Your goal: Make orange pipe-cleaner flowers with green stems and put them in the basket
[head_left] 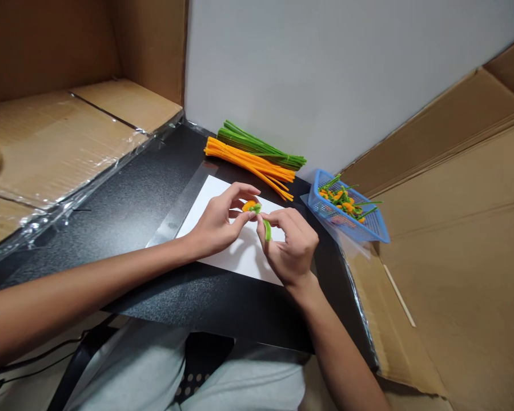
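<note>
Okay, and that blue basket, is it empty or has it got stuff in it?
It has stuff in it: orange and green pieces lie inside the blue basket, some green ends poking past its rim.

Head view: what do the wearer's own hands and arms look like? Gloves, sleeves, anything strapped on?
Both left hand and right hand are bare: no gloves, with slim fingers. Left forearm and right forearm show no sleeves. No watch, band, cable or marking visible on either; no ring seen, though some fingers are partly hidden.

Soft shadows on white paper [240, 257], glare on black tabletop [107, 211].
</note>
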{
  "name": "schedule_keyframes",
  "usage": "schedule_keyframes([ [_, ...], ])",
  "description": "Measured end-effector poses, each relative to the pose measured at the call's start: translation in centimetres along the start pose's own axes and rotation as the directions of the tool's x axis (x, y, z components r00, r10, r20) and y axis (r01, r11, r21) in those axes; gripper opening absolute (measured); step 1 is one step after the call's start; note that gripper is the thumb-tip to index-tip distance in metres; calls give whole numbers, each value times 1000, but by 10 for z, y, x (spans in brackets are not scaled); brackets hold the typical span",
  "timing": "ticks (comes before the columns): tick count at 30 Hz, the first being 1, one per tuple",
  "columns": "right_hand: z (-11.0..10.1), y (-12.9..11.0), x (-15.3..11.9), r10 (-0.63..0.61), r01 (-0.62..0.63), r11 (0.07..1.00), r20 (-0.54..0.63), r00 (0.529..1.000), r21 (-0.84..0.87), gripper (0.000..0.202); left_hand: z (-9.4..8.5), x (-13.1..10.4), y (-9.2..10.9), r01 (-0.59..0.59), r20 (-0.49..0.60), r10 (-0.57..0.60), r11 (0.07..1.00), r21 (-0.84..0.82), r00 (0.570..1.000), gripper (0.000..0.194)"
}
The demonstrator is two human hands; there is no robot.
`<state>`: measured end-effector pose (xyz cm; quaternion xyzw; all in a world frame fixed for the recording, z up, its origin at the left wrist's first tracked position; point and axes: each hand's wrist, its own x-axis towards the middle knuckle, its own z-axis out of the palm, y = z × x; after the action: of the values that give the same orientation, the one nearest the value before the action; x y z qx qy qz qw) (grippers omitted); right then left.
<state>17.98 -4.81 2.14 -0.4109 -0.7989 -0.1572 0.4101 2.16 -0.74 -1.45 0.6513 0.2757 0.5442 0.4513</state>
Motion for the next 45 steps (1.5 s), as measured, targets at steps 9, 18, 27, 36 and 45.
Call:
schedule_keyframes([
  [9, 2, -3, 0, 60, -60, 998, 13, 998, -25, 16, 0, -2, 9, 13, 12, -12, 998, -67, 1000, 28],
  [18, -3, 11, 1, 124, -151, 961, 128, 984, 233, 17, -3, 0, 12, 47, 60, -37, 986, -161, 997, 32],
  [27, -1, 11, 4, 326, -376, 775, 189, 926, 507, 11, -9, 3, 15, -3, 119, 9, 998, -56, 993, 34],
  [36, 2, 12, 1, 427, -496, 664, 260, 866, 560, 4, -7, 2, 16, 106, 171, -85, 988, -115, 982, 32],
  [45, -7, 9, 8, 287, -349, 860, 214, 934, 372, 5, -8, 4, 17, 195, 204, -157, 964, -181, 966, 24],
])
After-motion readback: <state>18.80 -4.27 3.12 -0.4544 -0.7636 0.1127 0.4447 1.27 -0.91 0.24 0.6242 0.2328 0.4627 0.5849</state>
